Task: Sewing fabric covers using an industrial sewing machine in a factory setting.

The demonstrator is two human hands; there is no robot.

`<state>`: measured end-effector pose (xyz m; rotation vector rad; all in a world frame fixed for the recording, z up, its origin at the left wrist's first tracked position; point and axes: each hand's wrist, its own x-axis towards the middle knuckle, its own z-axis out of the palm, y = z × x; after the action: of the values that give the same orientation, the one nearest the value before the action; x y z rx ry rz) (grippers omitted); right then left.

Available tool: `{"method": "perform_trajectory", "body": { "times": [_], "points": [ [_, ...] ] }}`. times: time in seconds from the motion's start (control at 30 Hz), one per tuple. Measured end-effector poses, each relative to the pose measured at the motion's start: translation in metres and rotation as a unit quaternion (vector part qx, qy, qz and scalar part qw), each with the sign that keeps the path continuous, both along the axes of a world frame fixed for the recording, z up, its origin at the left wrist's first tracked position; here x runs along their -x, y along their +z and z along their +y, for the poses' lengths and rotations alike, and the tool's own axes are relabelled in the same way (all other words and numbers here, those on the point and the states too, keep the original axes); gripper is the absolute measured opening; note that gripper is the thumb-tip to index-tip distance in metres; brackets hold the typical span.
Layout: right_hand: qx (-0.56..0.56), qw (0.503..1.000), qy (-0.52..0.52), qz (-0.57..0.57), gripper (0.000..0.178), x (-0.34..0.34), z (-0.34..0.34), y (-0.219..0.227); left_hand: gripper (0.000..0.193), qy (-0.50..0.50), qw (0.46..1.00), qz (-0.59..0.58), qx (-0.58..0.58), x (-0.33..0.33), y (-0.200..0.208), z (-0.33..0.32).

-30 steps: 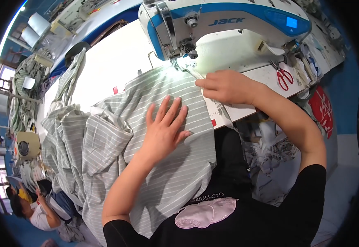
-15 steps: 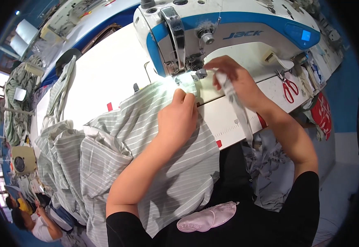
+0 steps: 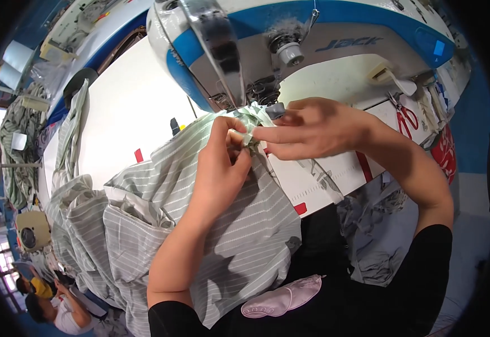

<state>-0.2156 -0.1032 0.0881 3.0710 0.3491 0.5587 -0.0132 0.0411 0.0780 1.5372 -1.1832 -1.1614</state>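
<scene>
Striped fabric (image 3: 228,224) pinched by left hand (image 3: 220,168) and right hand (image 3: 312,129) grips at its edge.

— Any labels or signs here?

— A few. The sewing machine (image 3: 312,50) carries a dark lettered logo (image 3: 350,43) on its blue band, right of the handwheel. Further right on that band sits a small light-blue square sticker (image 3: 438,48).

— On the table?

— Small red tape markers: one (image 3: 139,155) left of the striped fabric, one (image 3: 300,208) near the front edge, and a longer red strip (image 3: 363,166) under the right forearm. A printed ruler strip (image 3: 315,188) with dark ticks runs along the white edge.

— Anything else?

— A red panel with white print (image 3: 444,153) hangs at the table's right side. No screens or packages that I can make out.
</scene>
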Motion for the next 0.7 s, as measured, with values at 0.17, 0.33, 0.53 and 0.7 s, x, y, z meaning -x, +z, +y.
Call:
{"method": "perform_trajectory", "body": {
  "times": [0.17, 0.33, 0.53, 0.7],
  "points": [
    [-0.149, 0.985, -0.078, -0.047, 0.022, -0.002, 0.0, -0.012, 0.009, -0.019, 0.999, -0.029, -0.007, 0.0, -0.002, 0.001],
    [-0.321, 0.927, -0.142, -0.129, 0.014, -0.002, 0.002, -0.02, 0.019, 0.015, 0.995, -0.085, 0.041, 0.002, -0.011, 0.004],
    [-0.162, 0.984, -0.05, -0.061, 0.018, -0.004, -0.003, -0.014, 0.02, -0.016, 0.94, -0.244, 0.237, -0.003, -0.022, -0.003],
    [0.07, 0.995, 0.011, -0.075, 0.014, -0.011, -0.009, -0.017, 0.016, 0.043, 0.987, -0.134, 0.083, 0.004, -0.013, 0.0]
  ]
}}
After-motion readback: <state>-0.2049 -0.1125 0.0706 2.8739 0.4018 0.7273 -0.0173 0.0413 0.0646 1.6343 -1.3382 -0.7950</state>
